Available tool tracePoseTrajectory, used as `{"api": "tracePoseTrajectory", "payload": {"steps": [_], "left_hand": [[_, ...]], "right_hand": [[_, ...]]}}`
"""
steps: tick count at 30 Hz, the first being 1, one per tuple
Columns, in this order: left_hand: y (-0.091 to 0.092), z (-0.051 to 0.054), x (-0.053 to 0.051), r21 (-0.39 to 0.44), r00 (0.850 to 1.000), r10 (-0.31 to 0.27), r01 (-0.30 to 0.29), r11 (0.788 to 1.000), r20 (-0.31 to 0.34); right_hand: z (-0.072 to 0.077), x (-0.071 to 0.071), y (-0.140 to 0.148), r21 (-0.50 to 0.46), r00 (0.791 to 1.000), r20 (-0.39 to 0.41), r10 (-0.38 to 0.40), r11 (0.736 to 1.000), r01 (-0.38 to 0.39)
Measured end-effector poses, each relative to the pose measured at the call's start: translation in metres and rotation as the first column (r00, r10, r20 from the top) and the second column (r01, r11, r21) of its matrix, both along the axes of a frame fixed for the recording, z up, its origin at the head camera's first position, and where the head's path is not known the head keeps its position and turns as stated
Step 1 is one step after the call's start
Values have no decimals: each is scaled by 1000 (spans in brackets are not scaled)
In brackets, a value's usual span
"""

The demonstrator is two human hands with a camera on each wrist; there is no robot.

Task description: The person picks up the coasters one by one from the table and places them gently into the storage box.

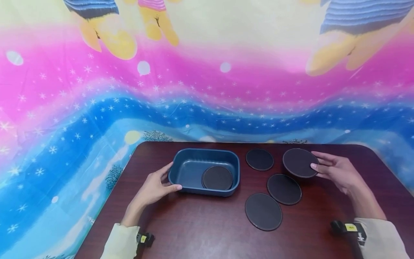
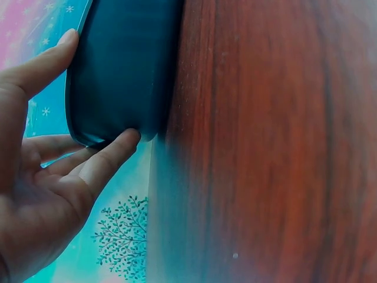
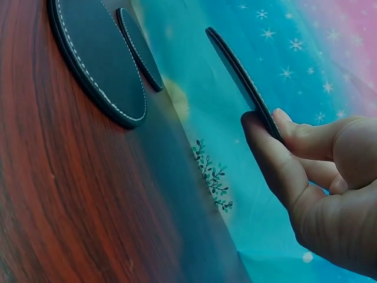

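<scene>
My right hand (image 1: 337,171) pinches a round black coaster (image 1: 300,163) by its right edge, between thumb and fingers. That coaster is raised above the table, and in the right wrist view the held coaster (image 3: 244,82) appears nearly edge-on. My left hand (image 1: 155,185) grips the left end of a dark blue rectangular container (image 1: 203,192), thumb at the front corner and fingers round the end. Inside the container, toward its right side, lies another round coaster (image 1: 217,178). The left wrist view shows the fingers (image 2: 109,162) against the container's outer wall (image 2: 126,71).
Three more coasters lie flat between container and right hand: one at the back (image 1: 260,159), one in the middle (image 1: 284,189), one nearer the front (image 1: 263,211). All rest on a dark red wooden table (image 1: 207,230). A patterned cloth (image 1: 226,90) hangs behind.
</scene>
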State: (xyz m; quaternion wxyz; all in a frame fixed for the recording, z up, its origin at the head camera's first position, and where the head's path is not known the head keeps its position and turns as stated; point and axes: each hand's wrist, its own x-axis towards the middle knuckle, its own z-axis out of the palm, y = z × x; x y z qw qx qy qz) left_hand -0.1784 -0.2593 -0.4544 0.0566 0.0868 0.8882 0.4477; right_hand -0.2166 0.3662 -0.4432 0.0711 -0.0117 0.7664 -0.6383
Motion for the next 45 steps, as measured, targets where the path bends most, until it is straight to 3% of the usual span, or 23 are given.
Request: {"api": "tracePoseTrajectory", "payload": {"steps": [10, 18, 33, 45], "left_hand": [[0, 1, 0, 24, 1000, 25, -25, 999, -18], [0, 1, -1, 32, 1000, 25, -25, 999, -13], [-1, 1, -1, 53, 999, 21, -23, 998, 33], [-3, 1, -1, 49, 999, 23, -24, 999, 27]], "right_hand": [[4, 0, -7, 25, 1000, 2, 3, 1000, -3], [4, 1, -10, -95, 1000, 5, 28, 995, -27], [4, 5, -23, -200, 998, 39, 57, 979, -48], [10, 8, -43, -59, 997, 39, 60, 997, -57]]}}
